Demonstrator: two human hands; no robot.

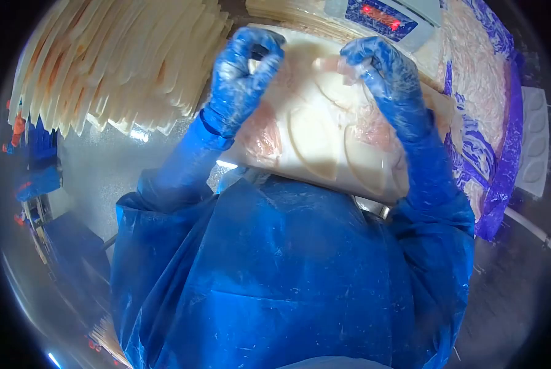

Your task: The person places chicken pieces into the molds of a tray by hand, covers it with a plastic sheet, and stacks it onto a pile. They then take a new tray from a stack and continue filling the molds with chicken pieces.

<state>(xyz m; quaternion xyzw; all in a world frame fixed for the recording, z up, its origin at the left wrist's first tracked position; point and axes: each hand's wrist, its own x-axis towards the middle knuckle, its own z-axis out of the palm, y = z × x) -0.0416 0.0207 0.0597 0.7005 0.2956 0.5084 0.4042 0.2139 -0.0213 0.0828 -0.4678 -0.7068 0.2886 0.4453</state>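
Both my hands wear wet blue gloves smeared with pale residue. They hover over a white moulded tray (315, 144) with leaf-shaped hollows. My left hand (243, 71) is above its left side, thumb and fingers curled into a ring; whatever may be between the tips is hidden. Over the far right part, my right hand (386, 74) pinches a strip of pale pink raw meat (337, 65), its end sticking out to the left. Pink meat (260, 135) fills a hollow at the left, and more meat (370, 129) lies in the right part of the tray.
Tall rows of stacked white trays (122, 58) stand at the left. A scale (383, 21) with lit red digits is at the back. To the right, a heap of pale meat (478, 55) lies on purple plastic, with another moulded tray (535, 144) beyond it.
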